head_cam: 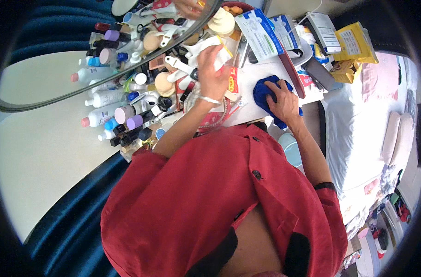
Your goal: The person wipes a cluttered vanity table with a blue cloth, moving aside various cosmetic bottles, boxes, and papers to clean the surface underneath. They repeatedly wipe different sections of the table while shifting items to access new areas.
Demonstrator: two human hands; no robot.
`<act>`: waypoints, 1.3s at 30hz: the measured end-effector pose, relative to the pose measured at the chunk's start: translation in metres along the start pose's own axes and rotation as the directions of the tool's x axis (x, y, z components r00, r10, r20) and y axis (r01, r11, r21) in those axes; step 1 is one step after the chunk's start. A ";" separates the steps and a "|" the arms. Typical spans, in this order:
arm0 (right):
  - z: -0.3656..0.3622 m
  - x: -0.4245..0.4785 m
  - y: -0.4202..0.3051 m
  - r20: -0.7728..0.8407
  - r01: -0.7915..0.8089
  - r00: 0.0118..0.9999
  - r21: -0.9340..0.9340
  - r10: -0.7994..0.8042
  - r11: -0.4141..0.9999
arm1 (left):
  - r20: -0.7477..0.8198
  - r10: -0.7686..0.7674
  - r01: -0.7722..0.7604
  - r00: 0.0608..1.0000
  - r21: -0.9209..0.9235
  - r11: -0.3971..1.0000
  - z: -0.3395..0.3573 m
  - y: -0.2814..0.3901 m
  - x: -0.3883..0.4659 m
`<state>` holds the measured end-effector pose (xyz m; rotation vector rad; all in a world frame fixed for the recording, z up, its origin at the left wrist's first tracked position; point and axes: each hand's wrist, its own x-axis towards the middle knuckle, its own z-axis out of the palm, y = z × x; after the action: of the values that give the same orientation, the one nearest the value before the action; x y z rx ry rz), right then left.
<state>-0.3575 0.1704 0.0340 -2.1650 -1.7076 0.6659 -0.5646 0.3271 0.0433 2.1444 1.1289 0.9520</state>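
My right hand (283, 100) presses down on a crumpled dark blue cloth (262, 92) at the front of a white tabletop (243, 112). The fingers are bent into the fabric. Farther left, my left hand (213, 78), with a silver bangle on its wrist, has its fingers around a white and yellow soft packet (225, 52). Part of that packet is hidden by the fingers. Just right of the left hand lies a red and yellow packet (233, 80). Below its wrist is a pink item with a string of pearl-like beads (220, 122).
Crowded bottles and cosmetics (106, 98) stand left beside a round mirror (89, 89), which reflects them. Blue and white boxes (260, 34), a dark red board edge (293, 76) and a dark phone-like slab (319, 73) lie right. A pale blue bin (290, 149) is below the table edge.
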 end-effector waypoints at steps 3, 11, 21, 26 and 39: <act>0.001 0.004 0.000 -0.008 0.020 1.000 -0.015 -0.020 1.000 | 0.110 0.092 -0.126 0.990 0.361 0.924 -0.036 -0.007 0.018; 0.000 0.003 0.002 -0.009 0.035 0.999 0.004 -0.035 0.999 | 0.471 0.050 -0.224 0.881 0.321 0.920 -0.056 -0.038 0.020; -0.007 0.016 -0.070 -0.113 0.211 0.974 0.121 -0.197 0.970 | 0.545 -0.097 0.075 0.833 0.062 0.995 -0.072 -0.042 0.030; 0.012 0.077 -0.102 0.022 0.157 0.988 -0.137 -0.156 0.978 | 0.346 -0.266 0.078 0.900 0.472 0.878 -0.010 -0.044 0.067; -0.050 0.076 -0.101 -0.221 0.276 0.945 0.133 -0.243 0.952 | 0.379 -0.214 -0.011 0.900 0.510 0.860 -0.010 -0.046 0.045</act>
<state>-0.4001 0.2713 0.1144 -1.7875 -1.7243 0.4772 -0.5762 0.3902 0.0311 2.4907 1.3457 0.1051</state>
